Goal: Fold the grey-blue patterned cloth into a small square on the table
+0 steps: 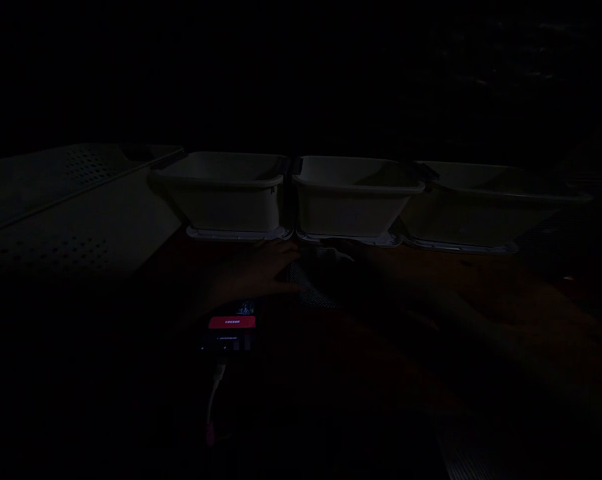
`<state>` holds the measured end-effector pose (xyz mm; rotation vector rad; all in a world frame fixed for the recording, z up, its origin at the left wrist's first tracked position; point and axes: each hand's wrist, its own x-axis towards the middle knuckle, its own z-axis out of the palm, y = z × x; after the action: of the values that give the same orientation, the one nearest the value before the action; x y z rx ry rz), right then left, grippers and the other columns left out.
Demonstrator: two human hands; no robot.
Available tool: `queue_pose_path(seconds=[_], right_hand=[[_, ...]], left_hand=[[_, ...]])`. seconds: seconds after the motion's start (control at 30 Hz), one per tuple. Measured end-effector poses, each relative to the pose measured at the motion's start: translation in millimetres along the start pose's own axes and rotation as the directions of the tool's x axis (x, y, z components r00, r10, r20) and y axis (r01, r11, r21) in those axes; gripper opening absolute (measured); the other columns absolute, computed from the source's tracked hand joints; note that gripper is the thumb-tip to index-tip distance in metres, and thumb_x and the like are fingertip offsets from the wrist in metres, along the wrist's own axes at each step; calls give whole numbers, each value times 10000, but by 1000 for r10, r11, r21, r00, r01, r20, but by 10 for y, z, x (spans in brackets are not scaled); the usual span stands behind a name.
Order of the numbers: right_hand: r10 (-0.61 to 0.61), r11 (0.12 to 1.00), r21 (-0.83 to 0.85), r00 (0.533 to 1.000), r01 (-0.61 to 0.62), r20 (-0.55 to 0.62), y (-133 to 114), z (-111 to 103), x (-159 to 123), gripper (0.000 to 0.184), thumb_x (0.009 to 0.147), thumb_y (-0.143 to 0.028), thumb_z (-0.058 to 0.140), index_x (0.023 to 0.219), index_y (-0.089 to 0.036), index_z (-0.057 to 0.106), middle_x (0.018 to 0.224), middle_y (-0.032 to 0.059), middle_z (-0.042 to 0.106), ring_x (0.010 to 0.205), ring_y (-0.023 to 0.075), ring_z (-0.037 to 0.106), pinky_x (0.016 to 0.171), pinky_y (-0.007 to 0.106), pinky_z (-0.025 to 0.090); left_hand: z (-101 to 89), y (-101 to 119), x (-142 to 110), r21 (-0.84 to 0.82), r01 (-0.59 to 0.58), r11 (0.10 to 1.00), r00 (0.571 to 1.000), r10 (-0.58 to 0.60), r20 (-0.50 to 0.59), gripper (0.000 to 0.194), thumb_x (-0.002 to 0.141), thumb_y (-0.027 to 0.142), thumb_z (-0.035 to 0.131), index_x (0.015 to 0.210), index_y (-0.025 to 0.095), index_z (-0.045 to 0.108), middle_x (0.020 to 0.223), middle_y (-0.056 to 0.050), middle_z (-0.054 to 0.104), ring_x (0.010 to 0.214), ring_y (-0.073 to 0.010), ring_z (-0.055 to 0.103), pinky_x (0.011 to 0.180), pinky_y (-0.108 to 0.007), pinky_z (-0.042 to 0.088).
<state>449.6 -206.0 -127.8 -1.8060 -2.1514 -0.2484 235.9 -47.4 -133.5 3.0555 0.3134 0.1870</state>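
Observation:
The scene is very dark. My left hand [269, 267] reaches in over the table, its fingers stretched out and its thumb apart, next to a pale patterned piece that looks like cloth [313, 288]. Whether the fingertips touch it, I cannot make out. My right hand [365, 267] is a dark shape on the other side of this piece, and its fingers are lost in shadow. Below my left hand lies a lit phone [231, 333] with a red bar on its screen. A pale cable [214, 393] runs down from the phone.
Three pale bins stand in a row behind my hands: a left bin [231, 207], a middle bin [348, 210] and a right bin [468, 217]. At the far left is a large basket [125, 220] with holes in its walls. The brownish table [511, 293] shows faintly.

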Motion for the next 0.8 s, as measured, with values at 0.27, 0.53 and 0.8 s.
queue_pose_path(seconds=[0.27, 0.53, 0.8], right_hand=[[296, 934, 203, 955, -293, 15, 340, -150, 53, 492, 930, -156, 450, 1421, -178, 472, 1136, 136, 718, 944, 230, 703, 788, 323, 540], [347, 914, 155, 921, -375, 177, 411, -12, 65, 497, 913, -147, 520, 1409, -148, 487, 1060, 147, 731, 888, 231, 697, 739, 306, 512], [333, 915, 163, 918, -370, 215, 275, -106, 67, 520, 898, -79, 519, 1414, -134, 475, 1064, 147, 728, 862, 208, 697, 695, 261, 487]], left_hand=[[46, -61, -12, -28, 10, 1000, 1000, -9, 8, 601, 919, 580, 539, 1386, 205, 486, 1471, -99, 459, 1328, -260, 445, 1093, -392, 348], [34, -49, -9, -24, 30, 999, 1000, -30, 7, 639, 911, 622, 517, 1391, 201, 483, 1489, -113, 438, 1346, -273, 428, 1094, -398, 350], [-13, 3, -10, -31, 34, 999, 999, -33, 14, 620, 907, 594, 546, 1382, 199, 502, 1482, -118, 450, 1339, -281, 440, 1095, -401, 350]])
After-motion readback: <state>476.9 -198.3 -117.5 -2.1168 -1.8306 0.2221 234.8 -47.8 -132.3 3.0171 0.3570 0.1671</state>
